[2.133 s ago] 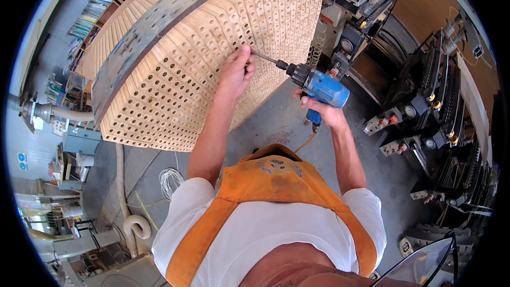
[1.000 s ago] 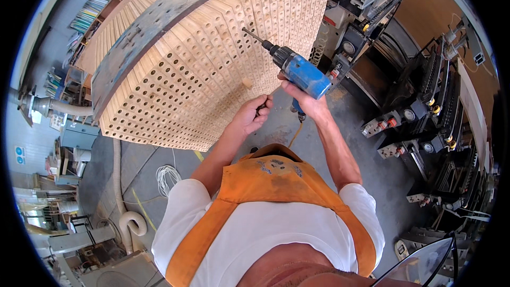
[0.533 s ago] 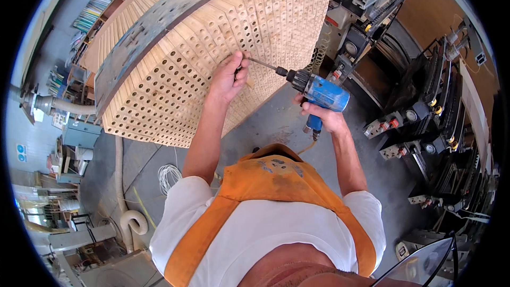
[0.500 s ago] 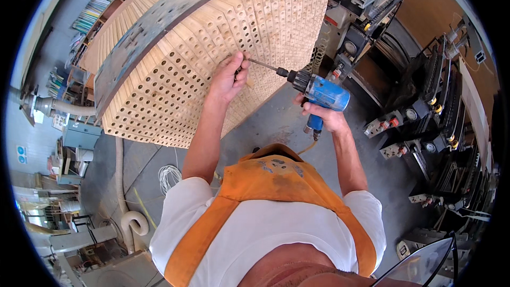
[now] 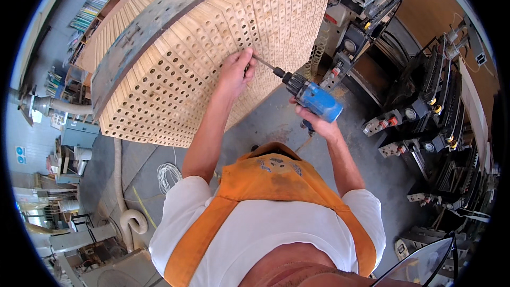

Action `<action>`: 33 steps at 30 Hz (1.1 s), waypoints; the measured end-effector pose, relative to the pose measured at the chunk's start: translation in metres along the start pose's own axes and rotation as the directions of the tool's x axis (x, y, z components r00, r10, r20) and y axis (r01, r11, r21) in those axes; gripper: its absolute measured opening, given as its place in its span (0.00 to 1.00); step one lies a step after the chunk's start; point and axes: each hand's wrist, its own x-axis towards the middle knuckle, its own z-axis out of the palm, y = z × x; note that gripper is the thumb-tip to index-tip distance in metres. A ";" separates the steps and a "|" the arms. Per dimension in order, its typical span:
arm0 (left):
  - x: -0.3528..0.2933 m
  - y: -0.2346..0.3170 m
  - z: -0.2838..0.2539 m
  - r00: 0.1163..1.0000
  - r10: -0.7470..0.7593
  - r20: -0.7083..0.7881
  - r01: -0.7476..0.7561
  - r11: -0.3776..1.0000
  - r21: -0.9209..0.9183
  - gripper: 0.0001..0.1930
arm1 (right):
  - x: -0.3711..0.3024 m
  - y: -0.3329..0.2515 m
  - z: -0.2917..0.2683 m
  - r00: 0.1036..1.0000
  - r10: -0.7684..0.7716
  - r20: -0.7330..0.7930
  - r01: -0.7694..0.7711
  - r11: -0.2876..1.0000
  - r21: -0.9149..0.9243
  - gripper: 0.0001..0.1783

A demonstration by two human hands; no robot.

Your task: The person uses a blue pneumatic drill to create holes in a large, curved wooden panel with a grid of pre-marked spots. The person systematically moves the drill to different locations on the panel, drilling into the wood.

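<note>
My right grip (image 5: 320,124) wrapped round blue drill (image 5: 320,102); my left grip (image 5: 235,71) pinching small dark piece (image 5: 247,67) (kind unclear) by tip of bit (image 5: 264,62); holed wooden stack (image 5: 202,48) beyond it

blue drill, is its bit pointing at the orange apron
No, the bit of the blue drill points away from the orange apron, up and left toward the hole-covered wooden stack.

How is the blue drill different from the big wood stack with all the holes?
The blue drill is blue and black, while the wood stack is pale tan. The drill is much smaller; the stack is far bigger. The drill is held in the right hand, but that hand isn't holding the stack. Both are in front of the person.
</note>
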 end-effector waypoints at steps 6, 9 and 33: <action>0.008 0.022 0.019 0.992 0.118 -0.041 -0.124 0.960 -0.250 0.16 | 0.027 -0.008 0.038 0.990 0.073 -0.121 -0.066 0.996 0.064 0.16; 0.010 0.019 0.014 0.995 0.088 -0.048 -0.098 0.946 -0.308 0.16 | 0.035 -0.017 0.036 0.989 0.117 -0.089 -0.104 0.985 0.138 0.15; -0.041 -0.045 -0.002 0.976 -0.213 0.034 0.215 0.942 -0.258 0.15 | 0.037 -0.019 0.039 0.995 0.006 -0.104 -0.014 0.997 -0.082 0.17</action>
